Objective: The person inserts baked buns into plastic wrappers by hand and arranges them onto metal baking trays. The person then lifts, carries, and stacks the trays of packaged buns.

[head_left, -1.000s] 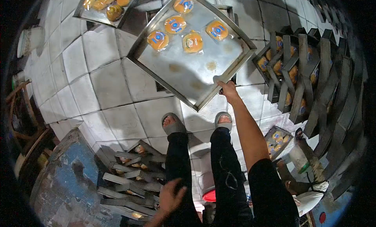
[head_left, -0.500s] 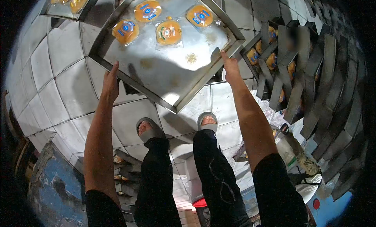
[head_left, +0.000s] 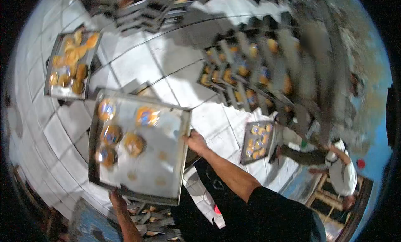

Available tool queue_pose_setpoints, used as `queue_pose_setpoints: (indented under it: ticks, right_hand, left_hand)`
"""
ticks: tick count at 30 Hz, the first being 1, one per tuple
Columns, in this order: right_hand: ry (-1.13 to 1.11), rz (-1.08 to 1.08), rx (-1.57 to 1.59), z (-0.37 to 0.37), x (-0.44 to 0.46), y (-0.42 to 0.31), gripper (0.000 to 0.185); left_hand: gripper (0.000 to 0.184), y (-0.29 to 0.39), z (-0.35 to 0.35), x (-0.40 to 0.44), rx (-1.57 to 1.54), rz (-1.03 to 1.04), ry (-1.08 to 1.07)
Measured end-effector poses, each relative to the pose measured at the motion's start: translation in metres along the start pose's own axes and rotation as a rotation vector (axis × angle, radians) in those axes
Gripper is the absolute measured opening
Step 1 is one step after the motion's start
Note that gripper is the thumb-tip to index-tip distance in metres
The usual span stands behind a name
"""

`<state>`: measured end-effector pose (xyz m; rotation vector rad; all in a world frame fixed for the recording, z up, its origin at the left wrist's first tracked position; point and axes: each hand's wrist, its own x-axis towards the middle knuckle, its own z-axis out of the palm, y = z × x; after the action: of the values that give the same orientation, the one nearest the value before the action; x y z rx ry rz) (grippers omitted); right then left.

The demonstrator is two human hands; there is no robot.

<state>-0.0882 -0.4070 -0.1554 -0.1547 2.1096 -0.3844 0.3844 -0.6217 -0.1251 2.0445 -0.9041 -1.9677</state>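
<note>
A large square metal baking tray (head_left: pixel 161 131) is held up in front of me, tilted in the view. Several round golden buns in clear printed wrappers lie on it, among them one bun (head_left: pixel 133 144) near its middle; the rest of its surface is bare with brown stains. My left hand (head_left: pixel 118 201) grips the near-left edge, its fingers mostly hidden beneath the tray. My right hand (head_left: pixel 195 142) is closed on the right edge, with the thumb toward the rim.
A smaller-looking tray of buns (head_left: pixel 87 91) rests at the upper left. Tall stacks of trays with buns (head_left: pixel 275 70) stand at the right. Another filled tray (head_left: pixel 244 148) is near a person in a white top (head_left: pixel 343 171). White tiles (head_left: pixel 138 54) cover the floor.
My view has swung to the right and the tray now sits lower and left, turned in the view. The buns have shifted toward its left side. Both hands still hold the tray.
</note>
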Motion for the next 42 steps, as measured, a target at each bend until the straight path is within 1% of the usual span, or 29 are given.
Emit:
queue_pose_setpoints:
  ticks: [1, 2, 3, 4, 5, 7, 8, 10, 11, 13, 14, 15, 17, 18, 20, 23, 24, 28, 31, 34, 37, 38, 39, 41, 42]
  right_hand:
    - [-0.035, -0.101, 0.010, 0.002, -0.025, 0.000, 0.055]
    - [-0.083, -0.047, 0.109, -0.033, -0.083, -0.048, 0.049]
    - [-0.083, -0.033, 0.050, -0.039, -0.110, -0.058, 0.050]
    - [-0.024, -0.173, 0.102, -0.047, -0.141, -0.074, 0.054]
    - [-0.059, -0.209, 0.053, -0.048, -0.159, -0.079, 0.055]
    - [0.012, -0.371, 0.075, -0.038, -0.190, -0.087, 0.052]
    - [-0.019, -0.400, 0.062, -0.052, -0.206, -0.101, 0.051]
    - [-0.096, -0.450, 0.050, -0.090, -0.245, -0.127, 0.049]
    - [-0.076, -0.444, 0.076, -0.102, -0.262, -0.137, 0.050]
    - [-0.031, -0.447, 0.120, -0.130, -0.301, -0.158, 0.055]
    - [0.004, -0.515, 0.180, -0.143, -0.318, -0.166, 0.055]
    - [0.065, -0.532, 0.227, -0.151, -0.329, -0.172, 0.054]
    - [0.078, -0.564, 0.257, -0.179, -0.350, -0.175, 0.055]
    - [0.131, -0.582, 0.278, -0.190, -0.362, -0.177, 0.055]
    - [0.235, -0.600, 0.320, -0.206, -0.380, -0.183, 0.055]
    - [0.274, -0.610, 0.299, -0.237, -0.409, -0.191, 0.055]
    - [0.303, -0.593, 0.331, -0.249, -0.432, -0.194, 0.054]
    - [0.444, -0.617, 0.355, -0.271, -0.456, -0.190, 0.054]
    - [0.488, -0.594, 0.469, -0.283, -0.475, -0.184, 0.054]
    - [0.542, -0.640, 0.489, -0.290, -0.485, -0.180, 0.054]
    - [0.508, -0.607, 0.510, -0.296, -0.510, -0.179, 0.053]
    - [0.614, -0.657, 0.540, -0.285, -0.500, -0.182, 0.052]
    - [0.521, -0.642, 0.543, -0.288, -0.510, -0.180, 0.052]
    - [0.563, -0.610, 0.545, -0.283, -0.527, -0.180, 0.054]
    - [0.525, -0.598, 0.563, -0.280, -0.534, -0.176, 0.055]
  left_hand:
    - [0.062, 0.052, 0.023, -0.077, -0.080, -0.079, 0.110]
    - [0.062, 0.028, -0.029, -0.076, -0.103, -0.189, 0.111]
    - [0.056, 0.028, -0.049, -0.104, -0.054, -0.149, 0.200]
    - [0.050, 0.028, -0.071, -0.132, 0.000, -0.112, 0.291]
    - [0.049, 0.045, -0.075, -0.170, -0.097, -0.088, 0.244]
    - [0.058, 0.026, -0.140, -0.198, 0.022, -0.366, 0.430]
    - [0.058, 0.035, -0.146, -0.219, 0.024, -0.392, 0.431]
    - [0.058, 0.059, -0.133, -0.255, 0.017, -0.368, 0.373]
    - [0.058, 0.068, -0.129, -0.266, 0.015, -0.350, 0.349]
    - [0.057, 0.089, -0.125, -0.289, 0.017, -0.311, 0.295]
    - [0.057, 0.100, -0.123, -0.299, 0.014, -0.285, 0.270]
    - [0.057, 0.110, -0.118, -0.306, 0.004, -0.250, 0.245]
    - [0.057, 0.129, -0.103, -0.321, -0.017, -0.175, 0.196]
    - [0.057, 0.139, -0.096, -0.330, -0.027, -0.136, 0.170]
    - [0.056, 0.162, -0.079, -0.346, -0.053, -0.061, 0.113]
    - [0.056, 0.195, -0.058, -0.371, -0.087, 0.068, 0.032]
    - [0.056, 0.206, -0.052, -0.378, -0.104, 0.112, 0.007]
    - [0.055, 0.248, -0.027, -0.409, -0.147, 0.270, -0.082]
    - [0.054, 0.280, -0.011, -0.428, -0.167, 0.372, -0.128]
    - [0.054, 0.309, -0.004, -0.442, -0.180, 0.449, -0.160]
    - [0.054, 0.326, -0.003, -0.449, -0.183, 0.489, -0.177]
    - [0.053, 0.335, -0.004, -0.451, -0.178, 0.498, -0.178]
    - [0.053, 0.342, -0.005, -0.454, -0.166, 0.504, -0.178]
    - [0.053, 0.355, -0.005, -0.460, -0.140, 0.510, -0.169]
    - [0.053, 0.361, -0.005, -0.463, -0.134, 0.511, -0.165]
